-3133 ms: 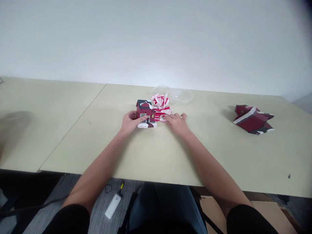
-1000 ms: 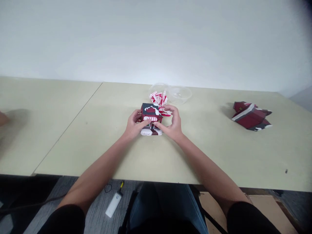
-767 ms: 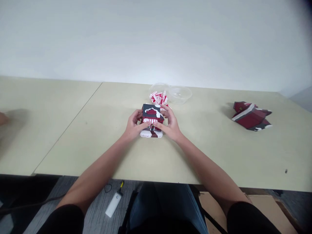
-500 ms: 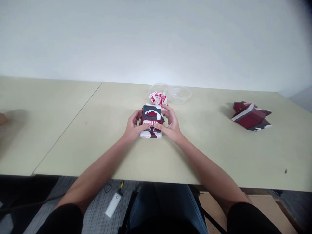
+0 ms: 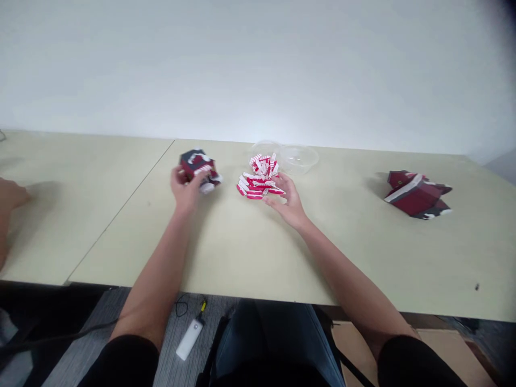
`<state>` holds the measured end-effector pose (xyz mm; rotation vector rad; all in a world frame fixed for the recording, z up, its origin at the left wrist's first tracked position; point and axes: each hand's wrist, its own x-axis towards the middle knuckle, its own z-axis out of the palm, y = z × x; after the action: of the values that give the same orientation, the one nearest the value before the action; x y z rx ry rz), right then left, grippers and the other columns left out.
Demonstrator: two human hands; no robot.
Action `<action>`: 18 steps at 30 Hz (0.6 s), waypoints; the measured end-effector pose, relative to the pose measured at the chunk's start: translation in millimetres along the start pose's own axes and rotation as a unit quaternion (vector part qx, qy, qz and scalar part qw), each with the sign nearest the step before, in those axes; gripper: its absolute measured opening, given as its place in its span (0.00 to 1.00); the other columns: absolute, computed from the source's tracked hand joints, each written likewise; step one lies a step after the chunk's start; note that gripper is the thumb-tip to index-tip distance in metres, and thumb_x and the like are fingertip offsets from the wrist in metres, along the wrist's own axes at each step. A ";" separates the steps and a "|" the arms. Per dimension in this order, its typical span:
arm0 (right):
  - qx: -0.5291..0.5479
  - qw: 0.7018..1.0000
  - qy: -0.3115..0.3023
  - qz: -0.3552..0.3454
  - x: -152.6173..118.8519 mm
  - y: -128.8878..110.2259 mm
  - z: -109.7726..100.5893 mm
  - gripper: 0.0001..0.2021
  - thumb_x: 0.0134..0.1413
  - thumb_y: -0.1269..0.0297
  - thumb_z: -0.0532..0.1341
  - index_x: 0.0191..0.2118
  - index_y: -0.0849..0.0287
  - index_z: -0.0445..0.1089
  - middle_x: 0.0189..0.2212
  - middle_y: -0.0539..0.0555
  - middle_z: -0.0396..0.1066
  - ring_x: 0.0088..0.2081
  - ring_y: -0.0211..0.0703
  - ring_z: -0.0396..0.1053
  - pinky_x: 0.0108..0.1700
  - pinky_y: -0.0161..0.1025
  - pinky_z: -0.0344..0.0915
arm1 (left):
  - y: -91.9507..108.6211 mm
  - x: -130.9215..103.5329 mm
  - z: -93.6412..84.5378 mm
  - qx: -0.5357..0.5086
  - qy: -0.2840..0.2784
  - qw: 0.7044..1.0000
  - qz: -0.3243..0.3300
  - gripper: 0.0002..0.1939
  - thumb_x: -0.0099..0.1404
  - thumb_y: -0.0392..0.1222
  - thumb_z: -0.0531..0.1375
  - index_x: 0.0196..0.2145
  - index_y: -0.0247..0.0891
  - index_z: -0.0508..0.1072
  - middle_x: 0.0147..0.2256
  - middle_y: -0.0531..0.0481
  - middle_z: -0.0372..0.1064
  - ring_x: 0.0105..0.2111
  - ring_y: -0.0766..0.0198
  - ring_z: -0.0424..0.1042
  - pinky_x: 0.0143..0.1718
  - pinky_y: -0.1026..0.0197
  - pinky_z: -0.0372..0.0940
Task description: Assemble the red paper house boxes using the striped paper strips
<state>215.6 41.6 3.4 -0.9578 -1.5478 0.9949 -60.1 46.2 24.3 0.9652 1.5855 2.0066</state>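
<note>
My left hand (image 5: 186, 188) grips a small dark red and grey house model (image 5: 196, 162) with white trim, left of the middle of the table. Beside a pile of red and white striped pieces (image 5: 258, 185), my right hand (image 5: 289, 203) is open, its fingers apart and its fingertips at the pile's right edge. Some of the pieces lie loose on the table, others lie heaped at the clear plastic container (image 5: 299, 158) behind them.
A larger dark red and grey house-shaped piece (image 5: 419, 194) lies at the right of the table (image 5: 242, 252). Another person's hand (image 5: 12, 193) rests at the far left. A white power bank (image 5: 189, 339) is below the front edge.
My left hand has carried the house model to the left and back. My right hand has let go of it, uncovering the striped pieces. The other person's hand has come further into view.
</note>
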 end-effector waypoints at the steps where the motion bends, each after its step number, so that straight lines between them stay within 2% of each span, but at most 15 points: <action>1: -0.003 1.000 0.015 0.013 1.1 -0.3 -3.6 0.43 0.41 0.44 0.72 0.62 0.48 0.57 0.61 0.58 0.64 0.63 0.55 0.61 0.62 0.56 0.59 | 0.1 12.6 -11.4 0.009 0.071 0.997 0.012 0.31 0.45 0.45 0.73 0.44 0.40 0.65 0.39 0.53 0.70 0.34 0.70 0.70 0.36 0.67 0.67; 3: -0.010 0.998 0.041 0.038 3.2 -1.5 -9.1 0.40 0.41 0.44 0.71 0.60 0.50 0.59 0.60 0.58 0.65 0.61 0.55 0.63 0.59 0.56 0.61 | 1.8 33.2 -37.9 0.038 0.197 0.979 0.035 0.32 0.47 0.43 0.74 0.46 0.38 0.64 0.43 0.51 0.67 0.37 0.71 0.69 0.41 0.66 0.69; 5: -0.012 0.997 0.057 0.051 5.3 -2.5 -11.9 0.39 0.41 0.44 0.71 0.58 0.51 0.60 0.59 0.58 0.66 0.59 0.55 0.65 0.56 0.55 0.63 | 4.1 46.2 -64.8 0.065 0.295 0.952 0.057 0.33 0.48 0.41 0.74 0.47 0.35 0.63 0.47 0.50 0.64 0.41 0.71 0.68 0.48 0.63 0.69; 7: -0.013 0.996 0.065 0.057 6.9 -2.6 -12.7 0.38 0.40 0.44 0.71 0.56 0.51 0.61 0.59 0.57 0.67 0.58 0.55 0.66 0.54 0.54 0.64 | 5.7 53.4 -87.0 0.105 0.373 0.920 0.060 0.32 0.48 0.38 0.73 0.47 0.33 0.63 0.48 0.48 0.62 0.44 0.70 0.67 0.53 0.61 0.68; 9: -0.013 0.996 0.069 0.060 7.7 -2.0 -12.9 0.36 0.40 0.45 0.71 0.55 0.52 0.62 0.58 0.57 0.67 0.57 0.54 0.66 0.52 0.52 0.65 | 6.0 58.0 -101.4 0.153 0.420 0.894 0.034 0.31 0.49 0.34 0.71 0.48 0.34 0.63 0.51 0.48 0.60 0.46 0.69 0.67 0.56 0.59 0.66; 13: -0.023 0.995 0.074 0.065 8.0 -0.1 -14.6 0.34 0.41 0.44 0.70 0.53 0.52 0.64 0.57 0.56 0.68 0.55 0.52 0.67 0.49 0.49 0.66 | 3.9 65.4 -111.3 0.210 0.437 0.874 -0.023 0.33 0.50 0.31 0.69 0.51 0.36 0.61 0.55 0.45 0.57 0.52 0.61 0.66 0.59 0.52 0.65; 16: -0.026 0.995 0.077 0.062 8.9 0.9 -17.2 0.33 0.41 0.43 0.70 0.52 0.52 0.64 0.55 0.56 0.69 0.53 0.51 0.68 0.47 0.48 0.67 | 4.7 60.9 -120.1 0.234 0.448 0.861 -0.055 0.35 0.51 0.33 0.69 0.53 0.33 0.57 0.58 0.39 0.54 0.58 0.52 0.60 0.65 0.45 0.58; 17: -0.024 0.995 0.076 0.061 9.5 1.0 -18.2 0.34 0.41 0.42 0.70 0.52 0.52 0.64 0.55 0.57 0.69 0.52 0.51 0.68 0.46 0.47 0.67 | 6.8 56.8 -126.3 0.242 0.409 0.879 -0.042 0.34 0.54 0.36 0.68 0.53 0.32 0.55 0.59 0.36 0.52 0.60 0.49 0.58 0.66 0.41 0.55; 18: -0.021 0.995 0.075 0.060 10.5 1.1 -19.3 0.34 0.41 0.42 0.70 0.52 0.52 0.64 0.54 0.57 0.69 0.51 0.51 0.69 0.46 0.48 0.67 | 10.1 52.3 -133.9 0.250 0.337 0.907 -0.008 0.33 0.57 0.40 0.67 0.54 0.32 0.54 0.60 0.34 0.50 0.61 0.47 0.56 0.67 0.38 0.54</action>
<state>232.9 54.2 8.5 -1.1407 -1.4041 0.9549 -191.9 -11.4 32.4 0.3907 2.5544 2.0825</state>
